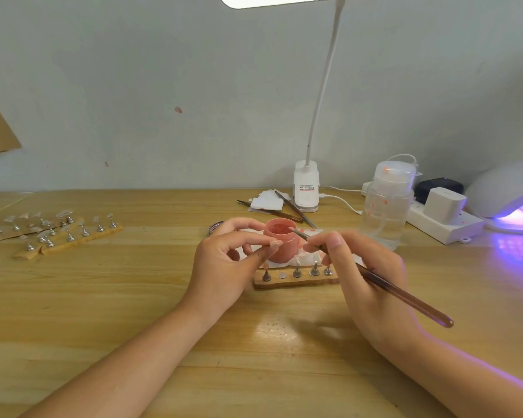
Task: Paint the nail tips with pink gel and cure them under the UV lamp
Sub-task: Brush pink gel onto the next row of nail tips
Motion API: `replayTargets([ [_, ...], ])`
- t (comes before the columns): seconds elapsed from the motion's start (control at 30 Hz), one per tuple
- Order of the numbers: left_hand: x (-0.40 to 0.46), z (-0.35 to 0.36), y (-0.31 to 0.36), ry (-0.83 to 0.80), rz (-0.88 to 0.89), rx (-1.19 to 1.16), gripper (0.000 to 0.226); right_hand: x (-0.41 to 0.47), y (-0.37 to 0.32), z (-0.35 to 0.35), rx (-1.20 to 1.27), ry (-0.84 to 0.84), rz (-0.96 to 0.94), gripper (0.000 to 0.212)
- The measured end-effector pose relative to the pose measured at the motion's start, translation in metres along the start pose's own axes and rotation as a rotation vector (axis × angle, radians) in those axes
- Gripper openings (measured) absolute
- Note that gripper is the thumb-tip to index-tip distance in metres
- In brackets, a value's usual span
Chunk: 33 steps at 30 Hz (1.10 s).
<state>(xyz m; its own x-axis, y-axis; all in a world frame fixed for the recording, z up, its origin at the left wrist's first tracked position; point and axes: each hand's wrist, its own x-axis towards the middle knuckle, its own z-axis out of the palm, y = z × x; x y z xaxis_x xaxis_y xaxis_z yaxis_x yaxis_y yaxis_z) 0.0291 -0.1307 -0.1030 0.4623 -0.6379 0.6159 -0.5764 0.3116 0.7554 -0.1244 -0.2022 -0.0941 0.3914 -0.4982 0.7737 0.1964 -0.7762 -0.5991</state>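
A wooden table (109, 303) spans the whole lower view, set against a pale wall (163, 86); a white clip lamp (306, 188) stands at the table's back edge, its bent neck rising to a lit head at the top of the frame; at far right sits the domed UV lamp (507, 194), glowing violet inside and casting violet light on the wood before it; just left of it lies a white power strip (444, 224) carrying a white adapter and a dark plug; a clear pump bottle (387, 203) stands in front of the strip.

At far left lie several wooden holder strips (70, 236) with metal stands bearing clear nail tips; a nearer wooden strip (296, 277) lies between the hands (one of its spots shows only a bare metal disc); behind it an open pink gel jar (280, 244) rests on white tissue; tweezers (287, 211) lie near the lamp base.

The left hand (224, 267) pinches a small nail tip (274, 243) between thumb and forefinger, just in front of the jar; the right hand (363, 273) grips a brown-handled brush (375, 279) pen-fashion, its bristle end lying over the jar's rim.
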Motion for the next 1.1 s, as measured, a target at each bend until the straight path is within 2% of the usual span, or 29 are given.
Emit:
replayTargets([
  [0.23,-0.0005,0.0009,-0.0004,0.012,-0.002,-0.050,0.002,-0.0015,0.0012,0.0004,-0.038,-0.014,-0.014,0.029],
  [0.37,-0.0002,0.0011,-0.0029,0.012,0.019,-0.027,0.004,-0.0009,0.0017,0.0032,-0.124,-0.082,-0.020,0.025],
  [0.5,0.0003,0.0019,-0.0036,0.015,-0.003,-0.040,0.005,-0.0032,0.0040,0.0020,-0.121,-0.089,-0.009,0.048],
  [0.63,-0.0003,0.0014,-0.0029,0.014,0.006,-0.039,0.005,-0.0013,0.0019,0.0028,-0.133,-0.073,-0.015,0.039],
  [0.8,-0.0008,0.0011,-0.0017,0.015,-0.007,-0.037,0.004,-0.0030,0.0018,0.0024,-0.054,-0.081,0.065,0.045],
  [0.93,-0.0013,0.0009,-0.0018,0.007,-0.008,-0.033,0.003,-0.0027,0.0000,0.0037,-0.038,-0.068,0.085,0.037],
  [1.1,-0.0015,0.0004,-0.0027,0.016,-0.055,-0.041,0.015,-0.0047,0.0009,0.0037,0.009,-0.085,0.129,0.044],
])
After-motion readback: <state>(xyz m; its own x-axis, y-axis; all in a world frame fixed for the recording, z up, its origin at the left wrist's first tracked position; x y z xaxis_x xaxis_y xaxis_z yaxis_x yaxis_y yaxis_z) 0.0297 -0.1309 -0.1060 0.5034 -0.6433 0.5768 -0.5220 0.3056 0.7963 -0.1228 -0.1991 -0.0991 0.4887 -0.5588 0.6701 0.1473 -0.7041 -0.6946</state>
